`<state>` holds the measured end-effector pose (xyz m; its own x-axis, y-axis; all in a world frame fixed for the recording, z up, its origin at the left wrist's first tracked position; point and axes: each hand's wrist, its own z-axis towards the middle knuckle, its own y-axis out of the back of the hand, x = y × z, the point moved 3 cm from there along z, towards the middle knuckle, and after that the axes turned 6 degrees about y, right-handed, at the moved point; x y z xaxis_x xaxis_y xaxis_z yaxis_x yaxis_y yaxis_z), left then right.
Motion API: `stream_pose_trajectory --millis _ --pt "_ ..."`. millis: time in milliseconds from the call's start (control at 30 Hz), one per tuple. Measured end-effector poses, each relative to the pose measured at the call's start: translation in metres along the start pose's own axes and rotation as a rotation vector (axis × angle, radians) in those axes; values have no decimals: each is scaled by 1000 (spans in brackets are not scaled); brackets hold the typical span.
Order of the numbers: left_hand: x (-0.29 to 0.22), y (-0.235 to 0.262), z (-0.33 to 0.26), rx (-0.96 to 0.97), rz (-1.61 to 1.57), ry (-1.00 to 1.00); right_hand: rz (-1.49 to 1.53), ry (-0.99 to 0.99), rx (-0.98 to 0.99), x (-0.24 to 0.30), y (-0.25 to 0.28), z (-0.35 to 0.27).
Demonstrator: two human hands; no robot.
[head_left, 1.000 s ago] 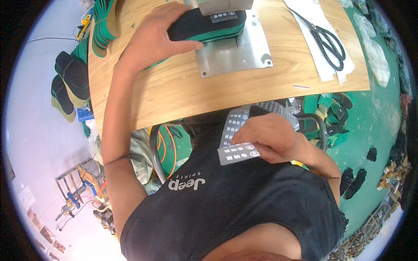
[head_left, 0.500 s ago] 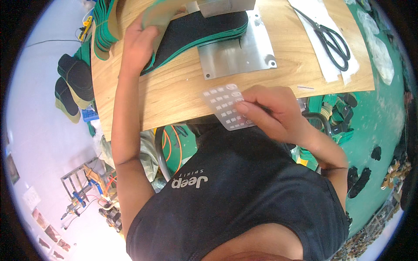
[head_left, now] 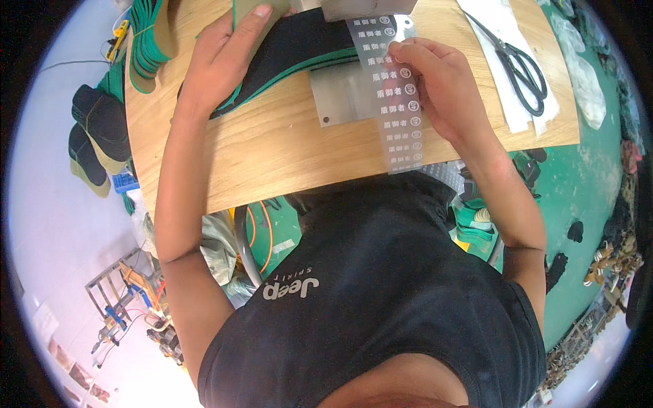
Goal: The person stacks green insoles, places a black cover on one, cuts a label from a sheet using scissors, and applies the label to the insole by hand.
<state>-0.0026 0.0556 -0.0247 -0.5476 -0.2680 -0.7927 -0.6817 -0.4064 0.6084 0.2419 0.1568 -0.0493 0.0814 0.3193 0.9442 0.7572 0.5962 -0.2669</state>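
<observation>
My right hand pinches a long translucent strip of printed labels near its upper part. The strip hangs toward me, past the table's front edge, and covers part of a metal plate. On the table to the left, my left hand is closed on a tan-and-green insole, thumb on top. Beside that hand lies a stack of black insoles with green edges. Its right end reaches under a metal block, where the strip's top partly hides it.
Black scissors lie on white sheets at the table's right. A bundle of green-and-tan insoles stands at the far left corner. More black insoles hang beyond the wooden table's left edge.
My right hand has moved up and away from me, drawing the label strip out long over the metal plate. My left hand has shifted slightly, still holding the tan-and-green insole.
</observation>
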Motion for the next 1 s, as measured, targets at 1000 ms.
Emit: stream_pose_trajectory --millis 1000 --pt "-14 -11 -5 74 72 -269 82 -32 -16 -8 -11 -4"
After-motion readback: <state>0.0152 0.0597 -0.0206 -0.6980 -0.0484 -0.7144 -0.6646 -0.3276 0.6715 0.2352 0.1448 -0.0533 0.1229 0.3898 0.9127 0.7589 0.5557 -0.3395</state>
